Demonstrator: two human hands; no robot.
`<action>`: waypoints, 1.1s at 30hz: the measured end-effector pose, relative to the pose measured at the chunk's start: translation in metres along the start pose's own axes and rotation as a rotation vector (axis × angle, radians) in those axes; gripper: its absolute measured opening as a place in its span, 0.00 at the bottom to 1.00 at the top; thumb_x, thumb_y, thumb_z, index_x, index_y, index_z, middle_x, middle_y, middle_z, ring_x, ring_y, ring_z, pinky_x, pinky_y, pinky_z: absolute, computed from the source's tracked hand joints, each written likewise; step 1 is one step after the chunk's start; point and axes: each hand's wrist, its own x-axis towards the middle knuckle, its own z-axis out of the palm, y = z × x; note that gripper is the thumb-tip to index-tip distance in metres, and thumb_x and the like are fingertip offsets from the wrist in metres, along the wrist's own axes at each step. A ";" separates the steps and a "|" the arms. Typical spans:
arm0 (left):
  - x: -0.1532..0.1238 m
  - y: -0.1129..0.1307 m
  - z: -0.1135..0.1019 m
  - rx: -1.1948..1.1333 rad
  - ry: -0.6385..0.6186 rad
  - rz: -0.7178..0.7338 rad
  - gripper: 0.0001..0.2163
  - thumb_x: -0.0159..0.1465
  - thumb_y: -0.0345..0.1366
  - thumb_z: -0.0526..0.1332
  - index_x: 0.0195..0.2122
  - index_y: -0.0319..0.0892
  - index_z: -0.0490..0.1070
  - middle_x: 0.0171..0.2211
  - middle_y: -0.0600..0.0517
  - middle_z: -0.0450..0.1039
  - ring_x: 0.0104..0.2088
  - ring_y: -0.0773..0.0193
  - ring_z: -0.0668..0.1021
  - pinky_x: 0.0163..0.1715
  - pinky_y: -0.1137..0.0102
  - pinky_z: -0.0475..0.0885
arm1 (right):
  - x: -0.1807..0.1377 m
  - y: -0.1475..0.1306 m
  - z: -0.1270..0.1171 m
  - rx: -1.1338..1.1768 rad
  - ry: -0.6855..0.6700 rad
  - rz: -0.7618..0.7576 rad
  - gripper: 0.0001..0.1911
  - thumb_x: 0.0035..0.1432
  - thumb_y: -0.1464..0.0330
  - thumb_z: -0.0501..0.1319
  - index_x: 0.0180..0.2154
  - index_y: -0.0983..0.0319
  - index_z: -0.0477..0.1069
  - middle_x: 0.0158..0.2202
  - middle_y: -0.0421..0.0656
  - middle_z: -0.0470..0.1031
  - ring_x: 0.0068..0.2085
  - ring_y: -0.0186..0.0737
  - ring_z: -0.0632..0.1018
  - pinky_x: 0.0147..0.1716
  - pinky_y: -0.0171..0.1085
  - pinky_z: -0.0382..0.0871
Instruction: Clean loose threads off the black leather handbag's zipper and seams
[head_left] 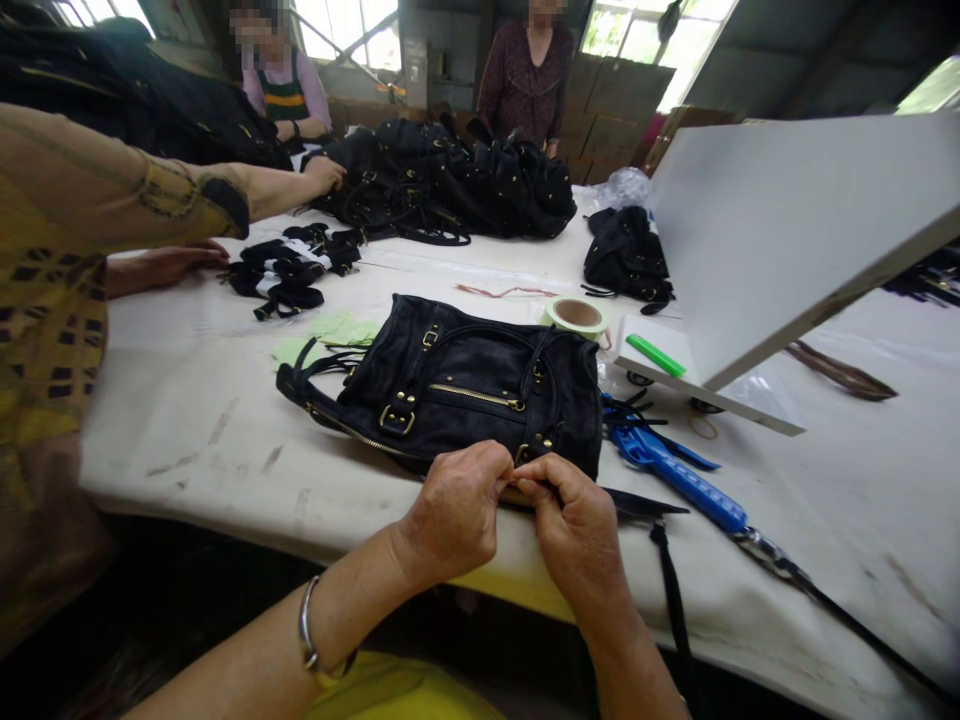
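Observation:
A black handbag (465, 400) with brass buckles, studs and a front zip lies flat at the table's near edge, its zipped opening towards me. My left hand (461, 505) and my right hand (574, 515) meet at the bag's near right corner, fingertips pinched close together. Whatever sits between those fingers is too small and too covered to make out. A narrow black strap (671, 580) hangs over the table edge, right of my right hand.
Beyond the bag are a tape roll (577, 314), a green lighter-like piece (655, 355) and a white board (795, 230). A blue-handled tool (675, 480) with a cable lies right. Black bags (450, 180) are piled behind; a co-worker's arm (285, 190) reaches in from the left.

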 end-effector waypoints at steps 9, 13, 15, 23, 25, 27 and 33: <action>-0.002 0.000 0.000 -0.038 0.019 -0.033 0.06 0.63 0.28 0.49 0.31 0.42 0.61 0.28 0.53 0.67 0.31 0.64 0.71 0.32 0.69 0.62 | -0.003 -0.003 -0.005 0.081 -0.021 -0.005 0.09 0.60 0.70 0.55 0.34 0.60 0.75 0.30 0.41 0.75 0.29 0.37 0.76 0.28 0.33 0.69; -0.002 0.000 0.000 -0.030 0.025 -0.034 0.06 0.63 0.28 0.49 0.31 0.42 0.61 0.28 0.53 0.67 0.31 0.63 0.71 0.33 0.69 0.62 | -0.004 -0.002 -0.007 0.118 -0.050 0.021 0.09 0.60 0.71 0.56 0.36 0.60 0.75 0.33 0.42 0.76 0.30 0.37 0.76 0.25 0.32 0.69; -0.002 0.000 0.001 -0.028 0.021 -0.040 0.06 0.64 0.28 0.49 0.31 0.42 0.61 0.29 0.53 0.67 0.31 0.63 0.71 0.33 0.69 0.62 | -0.005 -0.002 -0.007 0.124 -0.050 0.028 0.08 0.59 0.71 0.57 0.35 0.60 0.75 0.33 0.42 0.76 0.31 0.38 0.77 0.25 0.31 0.70; -0.003 0.000 0.000 -0.057 0.028 -0.019 0.07 0.64 0.27 0.49 0.31 0.43 0.61 0.28 0.54 0.66 0.31 0.64 0.70 0.33 0.70 0.62 | -0.007 -0.002 -0.007 0.075 -0.002 0.021 0.07 0.60 0.71 0.57 0.33 0.61 0.74 0.30 0.42 0.74 0.32 0.38 0.76 0.25 0.31 0.67; -0.003 0.000 0.001 -0.052 0.041 -0.012 0.06 0.64 0.27 0.50 0.31 0.42 0.61 0.28 0.54 0.65 0.30 0.65 0.70 0.33 0.70 0.62 | -0.008 -0.001 -0.008 0.071 0.008 0.029 0.06 0.60 0.71 0.58 0.33 0.61 0.74 0.30 0.41 0.74 0.31 0.37 0.76 0.25 0.31 0.66; -0.003 -0.001 0.001 -0.045 0.045 -0.010 0.06 0.64 0.27 0.50 0.31 0.42 0.61 0.28 0.55 0.65 0.30 0.65 0.70 0.33 0.70 0.62 | -0.008 0.000 -0.008 0.077 0.015 0.032 0.05 0.60 0.70 0.59 0.33 0.61 0.74 0.30 0.41 0.74 0.31 0.36 0.76 0.24 0.30 0.65; -0.006 -0.002 0.002 -0.056 0.026 -0.014 0.06 0.63 0.26 0.51 0.31 0.42 0.61 0.28 0.55 0.65 0.31 0.66 0.70 0.34 0.71 0.62 | -0.010 0.003 -0.007 0.200 0.024 0.091 0.03 0.58 0.71 0.62 0.31 0.60 0.73 0.27 0.38 0.72 0.25 0.33 0.73 0.23 0.29 0.65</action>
